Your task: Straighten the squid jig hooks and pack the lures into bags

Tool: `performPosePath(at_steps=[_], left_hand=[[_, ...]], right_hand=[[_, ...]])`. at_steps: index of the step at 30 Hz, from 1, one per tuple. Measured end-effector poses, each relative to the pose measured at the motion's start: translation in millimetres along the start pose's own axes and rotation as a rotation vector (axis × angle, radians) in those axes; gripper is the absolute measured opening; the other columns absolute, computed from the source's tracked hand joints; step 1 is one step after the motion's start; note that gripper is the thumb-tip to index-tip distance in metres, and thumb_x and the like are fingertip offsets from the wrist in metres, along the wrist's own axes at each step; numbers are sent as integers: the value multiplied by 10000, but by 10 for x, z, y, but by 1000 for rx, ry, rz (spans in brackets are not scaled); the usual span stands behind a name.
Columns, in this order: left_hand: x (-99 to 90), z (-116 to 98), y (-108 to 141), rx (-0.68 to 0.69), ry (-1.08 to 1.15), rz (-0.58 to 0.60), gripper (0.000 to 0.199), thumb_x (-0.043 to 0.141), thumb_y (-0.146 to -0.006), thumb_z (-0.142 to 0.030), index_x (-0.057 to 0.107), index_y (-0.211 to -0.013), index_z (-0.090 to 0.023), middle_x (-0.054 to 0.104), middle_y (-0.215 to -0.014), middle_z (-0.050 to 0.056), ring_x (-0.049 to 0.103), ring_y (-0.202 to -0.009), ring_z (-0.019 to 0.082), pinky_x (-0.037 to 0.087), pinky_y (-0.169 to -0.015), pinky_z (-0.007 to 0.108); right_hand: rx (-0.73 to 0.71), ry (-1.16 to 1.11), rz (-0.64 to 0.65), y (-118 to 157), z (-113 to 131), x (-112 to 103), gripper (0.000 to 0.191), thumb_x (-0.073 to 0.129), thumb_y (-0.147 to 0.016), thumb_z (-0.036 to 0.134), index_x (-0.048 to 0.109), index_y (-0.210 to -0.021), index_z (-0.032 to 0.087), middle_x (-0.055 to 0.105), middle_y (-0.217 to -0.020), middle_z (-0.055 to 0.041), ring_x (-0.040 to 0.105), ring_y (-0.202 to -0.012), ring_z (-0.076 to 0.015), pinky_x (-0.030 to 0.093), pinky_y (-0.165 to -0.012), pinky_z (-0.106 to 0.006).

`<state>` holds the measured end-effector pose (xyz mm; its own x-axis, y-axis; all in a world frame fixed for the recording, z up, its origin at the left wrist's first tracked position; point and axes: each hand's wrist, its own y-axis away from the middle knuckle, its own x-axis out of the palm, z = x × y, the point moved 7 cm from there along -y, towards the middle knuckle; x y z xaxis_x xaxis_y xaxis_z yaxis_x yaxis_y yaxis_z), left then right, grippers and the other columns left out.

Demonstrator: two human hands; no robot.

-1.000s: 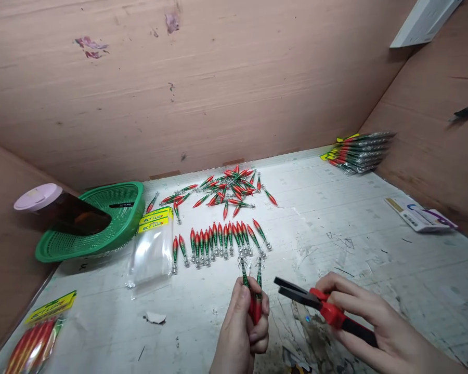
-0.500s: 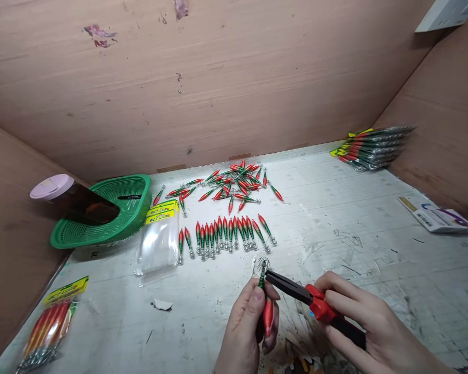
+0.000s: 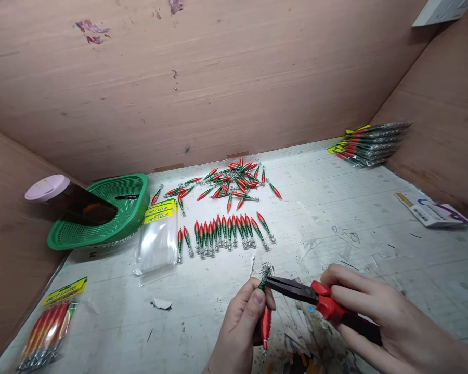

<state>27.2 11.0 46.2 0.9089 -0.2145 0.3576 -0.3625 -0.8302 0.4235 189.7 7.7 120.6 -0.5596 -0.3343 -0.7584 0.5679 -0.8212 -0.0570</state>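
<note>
Between the thumb and fingers of my left hand point(image 3: 244, 322) is a red-and-green squid jig point(image 3: 265, 324), its hook crown pointing away from me and its red end toward me. My right hand point(image 3: 382, 317) grips long-nosed pliers point(image 3: 327, 301) with red and black handles. The dark jaws reach left to the jig's hook end; whether they pinch a hook I cannot tell. Beyond my hands lies a row of similar squid jigs point(image 3: 224, 231), hooks toward me. A loose heap of more jigs point(image 3: 234, 182) lies behind that row.
A green basket point(image 3: 140, 218) at left holds a tumbler with a pink lid point(image 3: 47, 187). Clear bags point(image 3: 158, 249) with yellow headers lie beside it. Packed jigs point(image 3: 49, 332) are at front left, and more packets point(image 3: 370, 145) at back right. A white card packet point(image 3: 432, 210) lies right.
The jig has tilted in my left hand, its red end shifting slightly left. The pliers' handles have moved a little right, and their jaws look closer together at the hook end.
</note>
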Motion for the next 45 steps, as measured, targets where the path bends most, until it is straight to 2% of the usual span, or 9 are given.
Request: performPosePath(at_steps=[10, 20, 26, 30, 32, 35, 41, 43, 45], left_hand=[[48, -141, 36, 90, -210, 20, 485, 448, -878, -636, 538, -765, -173, 351, -565, -62, 295, -511, 91, 227, -534, 257], [50, -143, 29, 83, -265, 15, 500, 437, -867, -661, 529, -750, -184, 310, -570, -69, 285, -505, 97, 213, -536, 272], [52, -81, 13, -3, -87, 68, 474, 529, -837, -635, 540, -749, -170, 337, -546, -67, 266, -486, 81, 171, -487, 257], [141, 31, -47, -51, 178, 193, 434, 586, -813, -605, 520, -735, -183, 335, -508, -80, 228, -417, 60, 175, -428, 232], [162, 56, -80, -44, 267, 230, 436, 598, -799, -612, 502, -725, -193, 317, -482, -91, 210, -384, 50, 172, -407, 222], [86, 44, -116, -21, 277, 151, 407, 604, -821, -575, 519, -759, -182, 342, -526, -87, 209, -406, 37, 165, -420, 206], [-13, -1, -139, -49, 309, 82, 374, 570, -857, -560, 530, -824, -190, 368, -583, -80, 201, -434, 35, 140, -440, 219], [-17, 5, -157, -59, 319, 78, 379, 569, -854, -568, 530, -834, -192, 363, -583, -81, 201, -442, 39, 140, -445, 223], [-1, 12, -172, -63, 323, 84, 382, 579, -846, -571, 526, -836, -193, 363, -585, -81, 199, -444, 40, 138, -448, 225]], right_hand=[[-59, 41, -52, -35, 73, -144, 134, 530, -797, 90, 573, -804, 217, 579, -762, -41, 574, -656, -176, 442, -547, -266], [-181, 69, -224, -20, 159, -225, 185, 489, -750, 57, 533, -774, 235, 582, -641, -14, 567, -541, -157, 431, -474, -241], [-235, 93, -291, 22, 204, -221, 217, 485, -740, 41, 521, -766, 254, 612, -638, -19, 605, -584, -170, 452, -482, -239], [-190, 60, -260, 69, 159, -189, 197, 495, -759, 59, 534, -761, 252, 629, -667, -26, 623, -617, -177, 463, -484, -237], [-132, 39, -245, 102, 60, -164, 171, 489, -798, 92, 541, -759, 250, 640, -719, -36, 633, -664, -184, 479, -515, -236], [62, 70, -206, 192, -313, -62, 160, 465, -881, 178, 565, -775, 244, 640, -833, -50, 636, -754, -187, 509, -613, -246], [454, 782, -455, 699, -1309, -17, 290, 411, -891, 345, 632, -821, 171, 591, -834, -118, 579, -723, -274, 460, -585, -385], [483, 902, -446, 781, -1477, 26, 363, 377, -913, 388, 628, -803, 150, 589, -835, -138, 570, -722, -282, 458, -584, -394], [498, 995, -477, 773, -1459, 25, 471, 327, -933, 470, 629, -828, 124, 598, -896, -188, 578, -794, -327, 476, -651, -459]])
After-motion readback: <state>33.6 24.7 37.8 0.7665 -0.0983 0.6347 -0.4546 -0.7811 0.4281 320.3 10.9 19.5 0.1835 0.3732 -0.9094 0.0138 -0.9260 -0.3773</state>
